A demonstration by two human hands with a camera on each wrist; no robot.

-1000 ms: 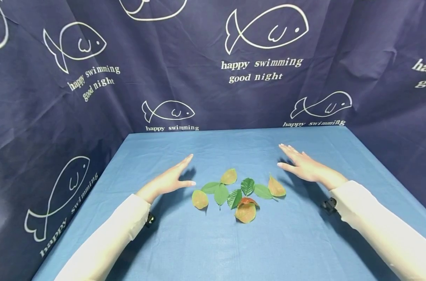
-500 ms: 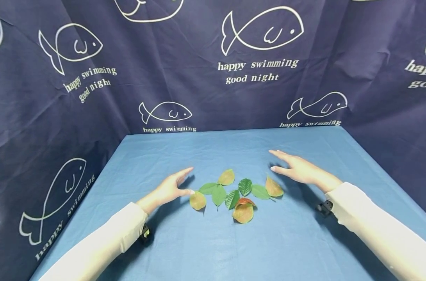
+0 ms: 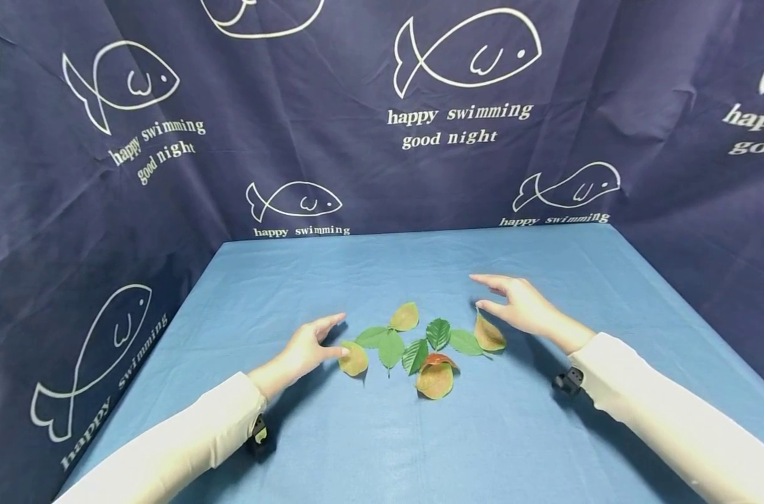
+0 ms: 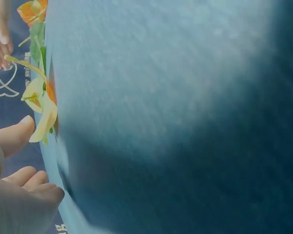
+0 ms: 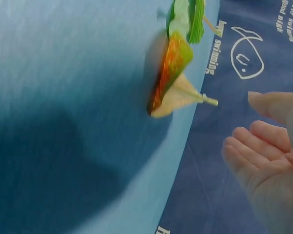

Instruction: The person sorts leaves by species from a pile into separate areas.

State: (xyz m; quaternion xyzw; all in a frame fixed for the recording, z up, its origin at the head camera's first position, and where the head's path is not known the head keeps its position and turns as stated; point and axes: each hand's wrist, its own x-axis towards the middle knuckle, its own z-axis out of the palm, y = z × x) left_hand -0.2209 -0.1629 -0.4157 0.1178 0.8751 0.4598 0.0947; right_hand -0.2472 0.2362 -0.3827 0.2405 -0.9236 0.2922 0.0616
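Left hand (image 3: 301, 351) is right at the yellowish leaf (image 3: 356, 360) on the left end of the bunch, thumb and fingers parted, nothing gripped; can't really tell if the thumb's touching it. Right hand (image 3: 522, 305) hangs just beside the orange-tinged leaf (image 3: 489, 334) at the other end, also parted and holding nothing. Between those two, some green leaves (image 3: 391, 348) and a curled red leaf (image 3: 439, 359) lie on the blue cloth (image 3: 382, 448).

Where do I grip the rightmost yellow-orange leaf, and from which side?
Likely its stem, the right hand coming from above, on the leaf's right: the right wrist view shows the stem jutting up off the blue cloth.
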